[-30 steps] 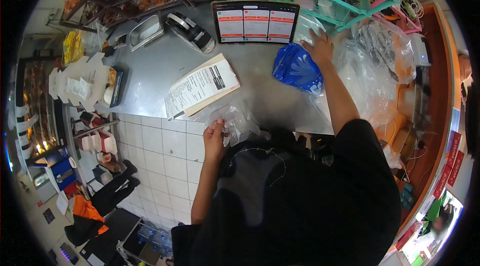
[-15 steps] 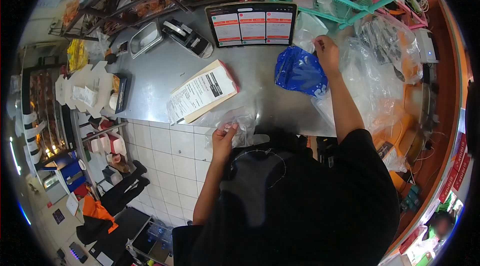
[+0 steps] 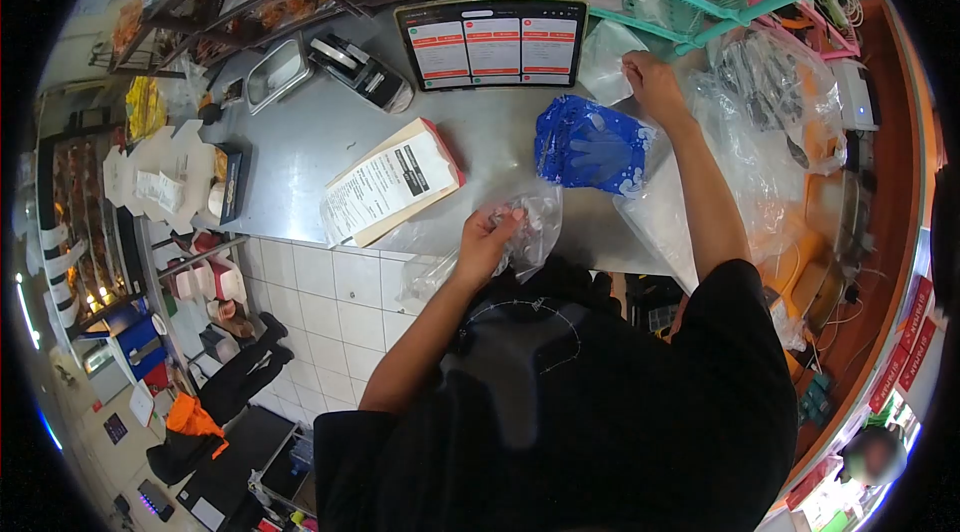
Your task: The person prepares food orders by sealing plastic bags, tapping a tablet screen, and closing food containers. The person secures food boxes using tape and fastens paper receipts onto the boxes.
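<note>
Steel counter (image 3: pixel 285 162) spans the work area, near edge by the wearer's body. Tablet (image 3: pixel 492 44) props upright along its far side. Clear plastic bag (image 3: pixel 538 227), crumpled, at the near edge, part of it hanging over the floor; long axis unclear, film too loose. Blue pack (image 3: pixel 590 142) lies flat between the two hands, its longer side running left to right, right end tipped slightly toward the wearer. Translucent sheet (image 3: pixel 605 62) sits beyond the pack, just beside the tablet.

Left hand (image 3: pixel 488 242) grasps the clear bag, thumb and fingers closed on the film; the pack lies ahead and to its right. Right hand (image 3: pixel 657 90) is the nearer to pack and sheet: pack to its left and toward the wearer, sheet left and slightly farther out. Its fingers curl inward by the sheet's right edge; cannot tell whether they pinch it.
</note>
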`<state>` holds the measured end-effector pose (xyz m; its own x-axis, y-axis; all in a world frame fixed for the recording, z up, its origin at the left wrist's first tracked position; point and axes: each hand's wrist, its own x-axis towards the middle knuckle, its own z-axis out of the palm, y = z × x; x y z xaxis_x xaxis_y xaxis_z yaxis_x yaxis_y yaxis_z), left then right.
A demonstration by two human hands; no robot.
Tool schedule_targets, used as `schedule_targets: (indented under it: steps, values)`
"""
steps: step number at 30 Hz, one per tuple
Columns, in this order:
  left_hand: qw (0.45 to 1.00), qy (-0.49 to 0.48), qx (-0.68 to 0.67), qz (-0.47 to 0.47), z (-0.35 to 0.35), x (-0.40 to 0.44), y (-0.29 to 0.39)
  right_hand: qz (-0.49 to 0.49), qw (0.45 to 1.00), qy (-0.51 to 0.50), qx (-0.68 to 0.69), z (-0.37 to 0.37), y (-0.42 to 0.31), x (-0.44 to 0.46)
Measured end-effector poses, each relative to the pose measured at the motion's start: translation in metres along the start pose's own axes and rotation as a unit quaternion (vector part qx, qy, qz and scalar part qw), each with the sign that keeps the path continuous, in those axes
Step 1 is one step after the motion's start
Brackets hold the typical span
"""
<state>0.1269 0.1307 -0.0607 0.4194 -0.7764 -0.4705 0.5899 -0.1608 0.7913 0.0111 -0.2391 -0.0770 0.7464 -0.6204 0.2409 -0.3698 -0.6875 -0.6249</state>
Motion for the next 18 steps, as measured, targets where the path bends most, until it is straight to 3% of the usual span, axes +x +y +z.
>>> schedule_targets:
  steps: [6,12,15,18]
  values:
    - [0.995,0.005,-0.072,-0.066,0.037,0.024,0.012,-0.003,0.989,-0.072,-0.127,-0.006,-0.004,0.003]
    - [0.997,0.063,-0.011,0.041,0.071,0.060,0.002,0.025,0.997,-0.054,0.054,-0.003,0.001,0.003]
    - [0.996,0.051,0.023,0.070,0.083,0.065,0.013,0.083,0.989,-0.009,0.124,0.000,-0.007,0.002]
    - [0.999,0.005,0.022,0.035,0.081,0.068,0.016,0.019,0.999,-0.010,0.035,0.000,0.006,0.002]
